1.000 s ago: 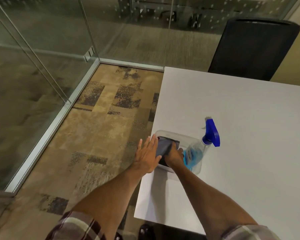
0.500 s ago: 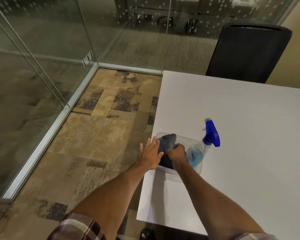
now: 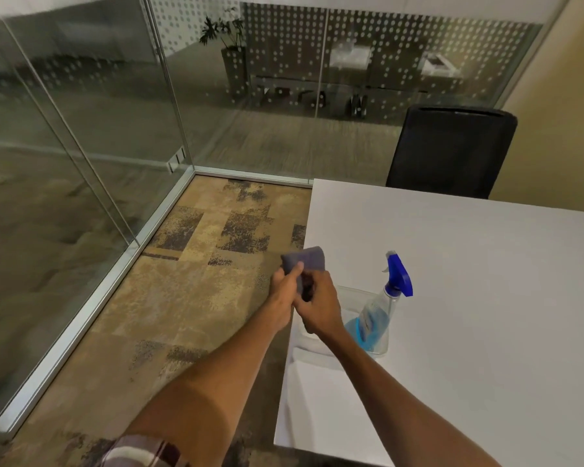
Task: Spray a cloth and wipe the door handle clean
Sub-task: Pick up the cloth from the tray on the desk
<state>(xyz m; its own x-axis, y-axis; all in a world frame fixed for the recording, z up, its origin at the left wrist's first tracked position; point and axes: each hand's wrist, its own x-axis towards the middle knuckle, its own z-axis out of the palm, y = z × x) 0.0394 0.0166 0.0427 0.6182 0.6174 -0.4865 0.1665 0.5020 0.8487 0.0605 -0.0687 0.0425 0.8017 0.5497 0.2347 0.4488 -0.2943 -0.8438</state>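
Note:
A folded grey cloth (image 3: 305, 261) is held up above the table's left edge. My left hand (image 3: 284, 291) pinches its left side with thumb on top, and my right hand (image 3: 319, 306) grips its lower part. A clear spray bottle (image 3: 376, 320) with blue liquid and a blue trigger head leans in a clear plastic tub (image 3: 351, 294) on the white table (image 3: 469, 298), just right of my right hand. No door handle is visible.
Glass partition walls (image 3: 98, 129) with metal floor rails enclose the patterned carpet (image 3: 199, 281) to the left and ahead. A black office chair (image 3: 452, 153) stands behind the table's far edge. A tan wall rises at the right.
The cloth has been lifted out of the tub by my right hand, and my left hand, flat and open before, now closes on it. The view has tilted upward.

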